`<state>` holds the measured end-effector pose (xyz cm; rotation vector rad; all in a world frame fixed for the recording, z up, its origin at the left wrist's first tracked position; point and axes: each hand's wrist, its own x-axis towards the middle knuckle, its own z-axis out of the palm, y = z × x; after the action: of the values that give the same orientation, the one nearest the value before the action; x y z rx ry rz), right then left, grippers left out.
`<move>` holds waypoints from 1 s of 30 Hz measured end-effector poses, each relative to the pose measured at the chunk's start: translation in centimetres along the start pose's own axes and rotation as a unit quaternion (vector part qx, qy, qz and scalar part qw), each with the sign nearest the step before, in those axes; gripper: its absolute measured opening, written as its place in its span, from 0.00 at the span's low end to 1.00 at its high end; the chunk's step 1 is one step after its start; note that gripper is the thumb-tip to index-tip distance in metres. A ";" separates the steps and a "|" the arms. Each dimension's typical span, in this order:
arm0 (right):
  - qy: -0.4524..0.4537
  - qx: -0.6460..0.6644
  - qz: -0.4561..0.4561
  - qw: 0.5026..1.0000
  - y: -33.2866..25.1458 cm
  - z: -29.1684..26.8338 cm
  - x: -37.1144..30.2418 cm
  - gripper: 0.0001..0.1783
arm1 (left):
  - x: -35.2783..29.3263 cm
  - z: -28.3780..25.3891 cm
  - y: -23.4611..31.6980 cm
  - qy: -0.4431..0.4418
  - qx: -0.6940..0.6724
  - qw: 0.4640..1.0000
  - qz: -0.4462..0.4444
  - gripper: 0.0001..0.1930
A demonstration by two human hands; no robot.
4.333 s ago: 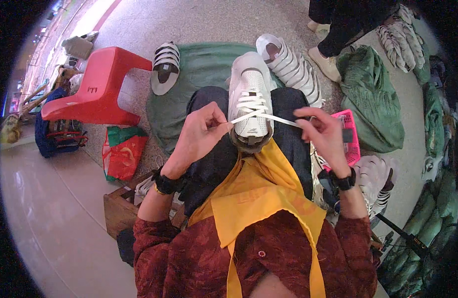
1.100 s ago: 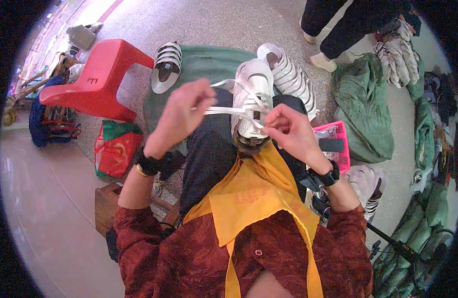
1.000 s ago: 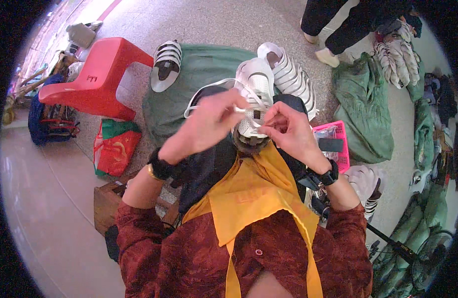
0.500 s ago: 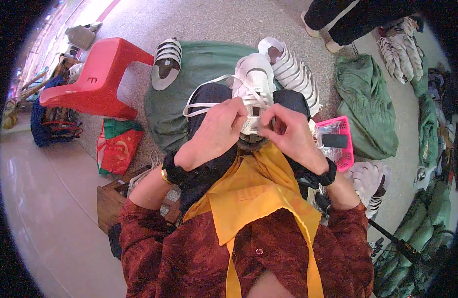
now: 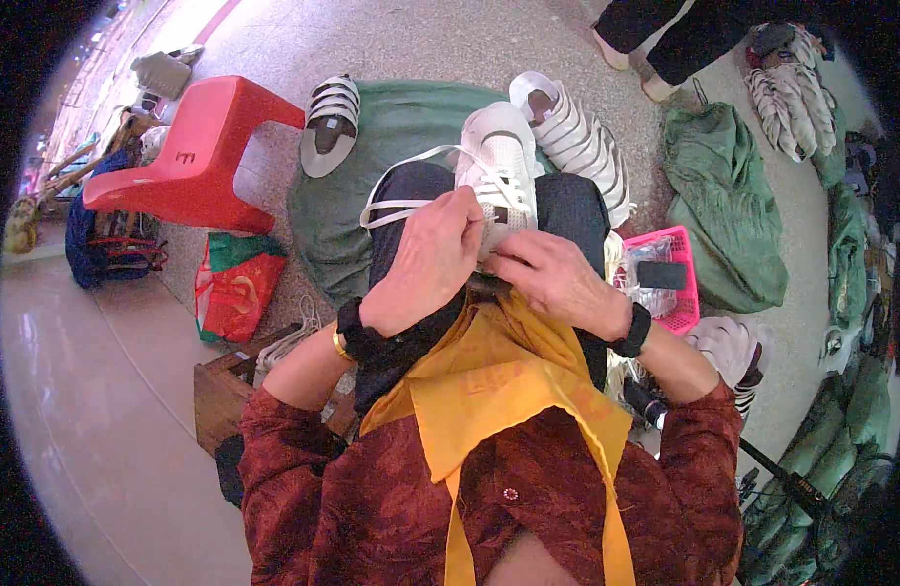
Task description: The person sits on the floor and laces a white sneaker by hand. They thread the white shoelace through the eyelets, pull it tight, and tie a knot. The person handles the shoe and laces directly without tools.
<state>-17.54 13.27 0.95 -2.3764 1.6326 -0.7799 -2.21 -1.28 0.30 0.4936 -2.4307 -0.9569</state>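
The left hand (image 5: 432,244) and right hand (image 5: 557,280) meet over the near end of a white shoe (image 5: 496,146), which sits between the knees with its toe pointing away from the fingers. The left fingers are bent and drawn together at the lower lacing; the right fingers are curled close beside them, at the shoe's opening. The backs of both hands cover the fingertips, so I cannot tell whether either one pinches a lace. A loose loop of white lace (image 5: 396,204) spreads to the left of the left fingers, across the dark trouser leg (image 5: 409,184); it could catch under the wrist or get pulled out of line if that hand swings outward. The shoe might also twist if the knees part, since they seem its main support. Nearer than the fingers hangs the yellow apron (image 5: 513,396), close enough to snag an end. Right of the right fingers, a pink basket (image 5: 692,311) limits sideways room. Beyond the fingertips lie a green cloth (image 5: 396,107) and a row of nested pale uppers (image 5: 594,156); farther to their left stands a red chair (image 5: 210,137), and far off to their right, a co-worker's dark legs (image 5: 655,47).
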 end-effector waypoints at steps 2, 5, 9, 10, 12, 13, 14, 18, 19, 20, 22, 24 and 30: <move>0.011 0.024 0.015 1.000 -0.4 -0.3 0.0 0.18 | -0.1 -0.1 0.0 -0.008 -0.002 0.999 -0.031 0.06; 0.033 0.033 0.029 0.998 -0.6 0.2 -0.1 0.19 | -0.1 -0.6 0.2 -0.016 0.024 0.999 -0.031 0.06; 0.022 0.051 0.048 0.997 -0.6 -0.3 -0.3 0.16 | 1.6 -0.3 0.6 -0.065 0.050 0.996 -0.034 0.02; 0.031 0.058 0.046 0.997 -0.3 0.3 -0.3 0.16 | 1.8 -0.6 0.6 -0.088 0.066 0.993 -0.033 0.02; 0.052 0.071 0.040 0.995 -0.3 0.6 -0.4 0.15 | 2.0 -0.9 1.2 -0.130 0.079 0.987 -0.056 0.06; 0.064 0.081 0.038 0.994 -0.3 1.2 0.1 0.15 | 2.0 -1.3 2.0 -0.145 0.073 0.983 -0.091 0.08; 0.060 0.081 0.031 0.994 -0.2 1.6 0.2 0.16 | 2.0 -1.5 2.0 -0.162 0.084 0.979 -0.089 0.07; 0.139 0.083 0.041 0.986 -0.2 2.4 -0.5 0.10 | 1.4 -0.4 -1.5 -0.149 0.001 0.981 -0.123 0.01; 0.152 0.074 0.045 0.985 -0.2 2.7 -0.7 0.09 | 1.2 0.3 -2.5 -0.144 -0.107 0.982 -0.066 0.02; 0.164 0.070 0.042 0.983 -0.3 2.8 -0.7 0.09 | 1.6 0.0 -2.6 -0.166 -0.096 0.980 -0.054 0.03; 0.179 0.066 0.050 0.980 -0.5 3.0 -1.6 0.09 | 1.8 0.6 -2.6 -0.191 -0.097 0.976 -0.047 0.04; 0.192 0.076 0.052 0.977 -0.9 2.9 -1.6 0.09 | 1.8 0.1 -2.1 -0.196 -0.107 0.973 -0.063 0.04; 0.218 0.086 0.054 0.971 -1.2 3.4 -0.7 0.08 | 1.2 -0.2 -1.4 -0.128 0.012 0.990 -0.049 0.04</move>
<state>-15.04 13.88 -1.65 -2.0774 1.7365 -1.4358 -2.85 -2.96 -0.18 0.5312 -2.6700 -1.0927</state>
